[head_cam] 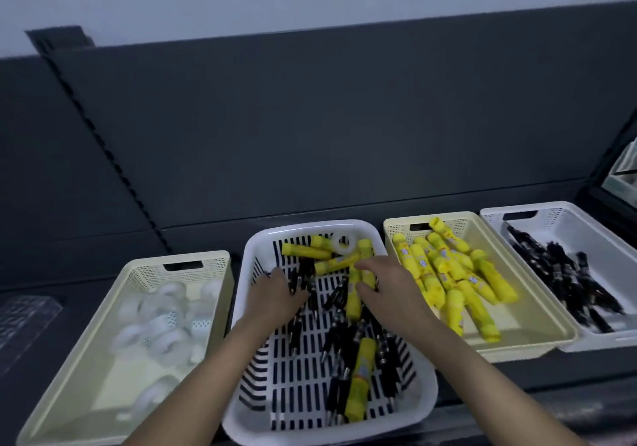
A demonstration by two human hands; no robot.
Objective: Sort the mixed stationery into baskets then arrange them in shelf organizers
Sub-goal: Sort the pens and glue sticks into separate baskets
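A white slotted basket [422, 376] in the middle holds mixed stationery: black pens [339, 338], yellow glue sticks [358, 373] and one white tape roll [343, 243]. My left hand [275, 295] reaches into its left side, fingers and thumb curled around a few black pens [297, 278]. My right hand [391, 285] is over the basket's right side. Its fingers and thumb close around a yellow glue stick [366, 278].
A cream basket [103, 307] at the left holds white tape rolls. To the right, a cream basket [537, 325] holds several yellow glue sticks, and a white basket [586, 225] holds black pens. All stand on a dark shelf against a dark back panel [327, 128].
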